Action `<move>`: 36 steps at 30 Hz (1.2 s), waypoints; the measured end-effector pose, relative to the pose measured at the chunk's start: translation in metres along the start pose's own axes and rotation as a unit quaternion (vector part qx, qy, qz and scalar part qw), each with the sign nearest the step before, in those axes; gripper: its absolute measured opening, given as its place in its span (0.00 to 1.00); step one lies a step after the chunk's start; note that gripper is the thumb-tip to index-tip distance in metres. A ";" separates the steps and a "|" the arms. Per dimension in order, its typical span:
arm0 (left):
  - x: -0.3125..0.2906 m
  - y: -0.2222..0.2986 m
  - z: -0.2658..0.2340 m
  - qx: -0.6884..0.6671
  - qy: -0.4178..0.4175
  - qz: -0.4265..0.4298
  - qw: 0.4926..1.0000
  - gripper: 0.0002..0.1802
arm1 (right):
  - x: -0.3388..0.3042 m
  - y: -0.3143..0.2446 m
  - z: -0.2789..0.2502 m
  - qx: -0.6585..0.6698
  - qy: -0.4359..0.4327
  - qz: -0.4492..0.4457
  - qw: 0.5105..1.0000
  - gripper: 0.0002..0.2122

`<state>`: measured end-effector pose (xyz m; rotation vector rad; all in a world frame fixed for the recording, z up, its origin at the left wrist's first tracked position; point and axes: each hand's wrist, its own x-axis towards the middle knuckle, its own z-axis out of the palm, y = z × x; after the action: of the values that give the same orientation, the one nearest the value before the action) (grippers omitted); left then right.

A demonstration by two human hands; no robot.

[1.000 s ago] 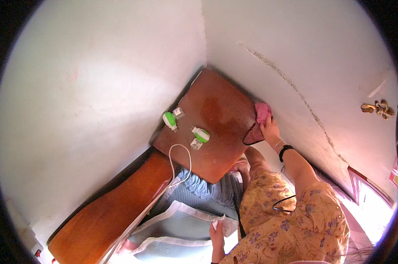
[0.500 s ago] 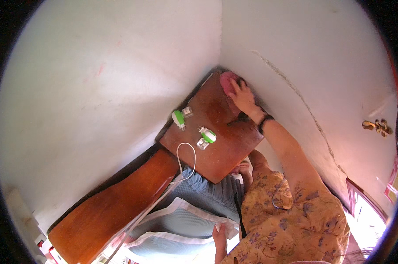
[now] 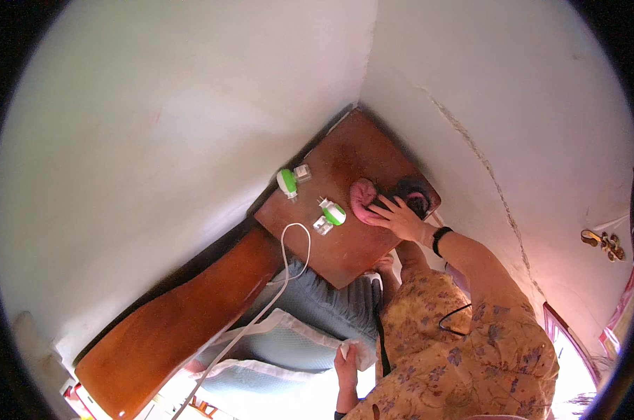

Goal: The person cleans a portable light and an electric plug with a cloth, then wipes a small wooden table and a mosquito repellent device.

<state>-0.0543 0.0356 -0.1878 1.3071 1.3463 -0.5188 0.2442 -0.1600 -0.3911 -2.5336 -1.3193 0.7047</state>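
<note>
My right hand (image 3: 401, 218), with a dark band at the wrist, presses down with spread fingers on a soft pink-and-dark cloth (image 3: 362, 199). The cloth lies bunched near the right edge of a brown wooden tabletop (image 3: 331, 255), its dark part beyond my fingers. Low in the view, my left hand (image 3: 345, 365) is closed around a crumpled white tissue-like piece (image 3: 362, 353), beside the bed. Two green-and-white plug-in vaporizers with clear bottles lie on the tabletop: one (image 3: 287, 183) by the left edge, the other (image 3: 333, 213) nearer the middle.
A white cable (image 3: 297, 225) loops over the tabletop's left front edge. Left of it runs a brown wooden headboard (image 3: 184, 315), with blue-grey bedding (image 3: 289, 332) below. White walls meet behind the table; the right wall has a long crack (image 3: 481, 150) and a hanging ornament (image 3: 602, 243).
My right hand has drawn the pink-and-dark cloth from the far corner toward me, to the tabletop's right side. My left hand still holds the white piece, slightly shifted.
</note>
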 end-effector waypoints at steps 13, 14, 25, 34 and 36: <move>-0.026 -0.020 0.004 -0.105 0.006 -0.003 0.994 0.11 | 0.171 -0.037 -0.082 0.055 0.314 0.036 0.947 0.19; -0.030 -0.020 0.004 -0.106 0.011 -0.003 0.994 0.11 | 0.191 -0.036 -0.080 0.024 0.320 0.045 0.946 0.20; -0.045 -0.033 0.007 -0.108 0.051 -0.057 0.991 0.12 | 0.187 0.010 -0.049 0.141 0.392 0.107 0.903 0.12; -0.031 -0.039 0.010 -0.082 0.012 0.000 0.997 0.12 | 0.115 0.091 -0.058 0.054 0.278 0.305 0.909 0.18; -0.028 -0.038 0.008 -0.111 0.015 -0.002 0.994 0.12 | 0.114 0.081 -0.057 -0.079 0.424 0.286 0.856 0.20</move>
<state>-0.0911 0.0066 -0.1791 1.1343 1.3885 -0.3429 0.3863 -0.1119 -0.4095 -2.8051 -0.3270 -0.4798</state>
